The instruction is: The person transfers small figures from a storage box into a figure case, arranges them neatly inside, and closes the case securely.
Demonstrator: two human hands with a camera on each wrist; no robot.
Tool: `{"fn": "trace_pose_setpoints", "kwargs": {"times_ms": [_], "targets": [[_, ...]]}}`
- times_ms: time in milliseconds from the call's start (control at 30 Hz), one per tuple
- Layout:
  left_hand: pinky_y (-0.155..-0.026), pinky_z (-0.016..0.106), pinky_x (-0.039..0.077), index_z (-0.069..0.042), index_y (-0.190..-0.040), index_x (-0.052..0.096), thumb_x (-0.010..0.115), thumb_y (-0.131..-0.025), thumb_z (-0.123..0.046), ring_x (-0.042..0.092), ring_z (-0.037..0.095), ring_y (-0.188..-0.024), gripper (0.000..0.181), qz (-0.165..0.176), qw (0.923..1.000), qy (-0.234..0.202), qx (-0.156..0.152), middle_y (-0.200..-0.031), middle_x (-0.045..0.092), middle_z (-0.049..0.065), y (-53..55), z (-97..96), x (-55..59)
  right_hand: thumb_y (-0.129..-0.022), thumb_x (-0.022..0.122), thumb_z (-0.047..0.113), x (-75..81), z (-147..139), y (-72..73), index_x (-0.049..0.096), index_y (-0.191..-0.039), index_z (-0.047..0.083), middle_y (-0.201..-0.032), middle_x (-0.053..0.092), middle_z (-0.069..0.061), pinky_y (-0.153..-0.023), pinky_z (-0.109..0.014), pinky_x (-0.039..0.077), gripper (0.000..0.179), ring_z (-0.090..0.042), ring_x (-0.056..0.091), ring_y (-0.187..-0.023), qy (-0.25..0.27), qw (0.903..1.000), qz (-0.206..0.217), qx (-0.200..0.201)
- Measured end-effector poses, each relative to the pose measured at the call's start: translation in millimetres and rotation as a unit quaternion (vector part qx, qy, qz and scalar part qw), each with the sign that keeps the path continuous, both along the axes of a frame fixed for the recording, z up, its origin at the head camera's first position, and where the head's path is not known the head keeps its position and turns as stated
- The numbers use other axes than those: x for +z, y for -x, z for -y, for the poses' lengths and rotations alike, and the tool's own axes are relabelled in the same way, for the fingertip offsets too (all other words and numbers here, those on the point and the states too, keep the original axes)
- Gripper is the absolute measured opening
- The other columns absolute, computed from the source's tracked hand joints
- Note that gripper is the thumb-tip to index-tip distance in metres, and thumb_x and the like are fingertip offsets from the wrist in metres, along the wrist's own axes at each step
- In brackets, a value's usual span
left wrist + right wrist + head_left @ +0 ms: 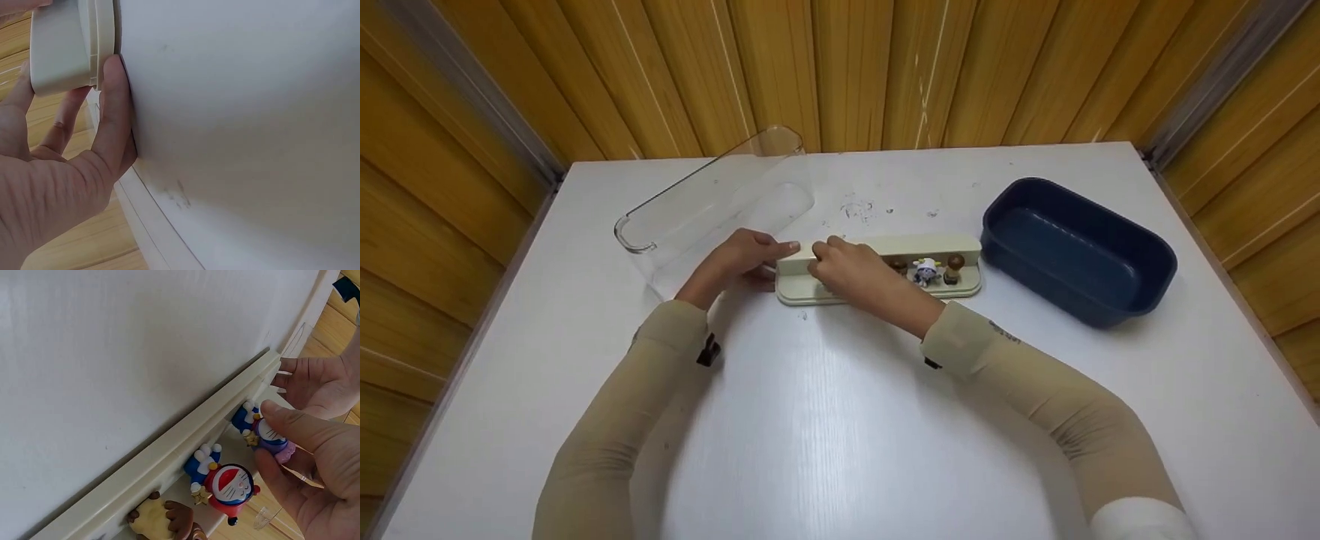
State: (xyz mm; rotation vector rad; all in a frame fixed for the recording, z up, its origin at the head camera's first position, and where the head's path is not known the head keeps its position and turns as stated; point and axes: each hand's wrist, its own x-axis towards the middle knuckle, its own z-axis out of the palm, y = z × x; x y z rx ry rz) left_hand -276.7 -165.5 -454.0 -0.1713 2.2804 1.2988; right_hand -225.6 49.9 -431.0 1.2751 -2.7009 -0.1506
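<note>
A long cream display stand (915,244) with a raised back step lies on the white table. My left hand (739,255) grips its left end, the thumb on the step and the other fingers around the base edge. Over the left part of the stand, my right hand (855,274) pinches a small blue-and-purple cartoon figurine (271,437) between thumb and fingers. Beside it stands a red-and-blue figurine (230,484), then a brown-and-yellow one (154,517). Farther right are a white-capped figurine (926,271) and a brown round-headed one (953,268). In the head view my right hand hides the pinched figurine.
A clear plastic box (712,199) stands behind my left hand. To the right of the stand is a dark blue rectangular tub (1080,259). Yellow wood-look panels (847,75) rise behind the table (810,435) and at both sides.
</note>
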Motion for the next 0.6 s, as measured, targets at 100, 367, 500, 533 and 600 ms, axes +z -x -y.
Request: {"fn": "trace_pose_setpoints", "kwargs": {"times_ms": [100, 367, 500, 533, 600], "targets": [[-0.077, 0.03, 0.06, -0.003, -0.118, 0.066, 0.074, -0.091, -0.052, 0.068, 0.017, -0.087, 0.056, -0.006, 0.9999, -0.009, 0.003, -0.115, 0.069, 0.012, -0.8, -0.4, -2.2, -0.097, 0.071, 0.011, 2.2, -4.1, 0.0, 0.066, -0.134, 0.016, -0.121, 0.064, -0.012, -0.07, -0.038, 0.062, 0.038, -0.027, 0.064, -0.102, 0.007, 0.9998, 0.018, -0.004], [-0.074, 0.029, 0.06, -0.004, -0.121, 0.066, 0.069, -0.095, -0.052, 0.068, 0.018, -0.087, 0.055, -0.026, 0.9996, 0.006, 0.005, -0.118, 0.065, 0.012, -8.2, -1.7, -7.8, -0.101, 0.067, 0.022, 35.4, -41.6, -6.1, 0.052, -0.147, 0.023, -0.135, 0.055, -0.008, -0.086, -0.038, 0.059, 0.049, -0.026, 0.056, -0.118, 0.156, 0.9871, 0.032, -0.009], [-0.075, 0.031, 0.061, -0.004, -0.126, 0.064, 0.066, -0.096, -0.052, 0.068, 0.02, -0.088, 0.056, -0.034, 0.9991, 0.022, -0.01, -0.118, 0.064, 0.013, -9.9, -0.6, -3.8, -0.098, 0.067, 0.008, 48.1, -76.1, -7.8, 0.061, -0.137, 0.013, -0.125, 0.061, -0.01, -0.095, -0.035, 0.055, 0.039, -0.026, 0.057, -0.116, 0.243, 0.9698, -0.015, -0.003], [-0.075, 0.032, 0.061, -0.004, -0.127, 0.064, 0.066, -0.097, -0.051, 0.068, 0.02, -0.088, 0.056, -0.034, 0.9991, 0.023, -0.014, -0.117, 0.064, 0.013, -10.4, 0.3, -2.8, -0.098, 0.067, 0.007, 48.4, -85.5, -8.7, 0.063, -0.134, 0.012, -0.123, 0.062, -0.011, -0.094, -0.035, 0.055, 0.037, -0.026, 0.058, -0.115, 0.257, 0.9662, -0.022, -0.006], [-0.075, 0.033, 0.062, -0.005, -0.126, 0.064, 0.066, -0.097, -0.05, 0.067, 0.02, -0.087, 0.054, -0.032, 0.999, 0.025, -0.017, -0.115, 0.064, 0.013, -11.2, 2.4, -1.3, -0.098, 0.067, 0.006, 45.8, -104.3, -10.4, 0.065, -0.131, 0.009, -0.12, 0.063, -0.012, -0.092, -0.037, 0.056, 0.034, -0.027, 0.059, -0.113, 0.272, 0.9616, -0.025, -0.023]]}}
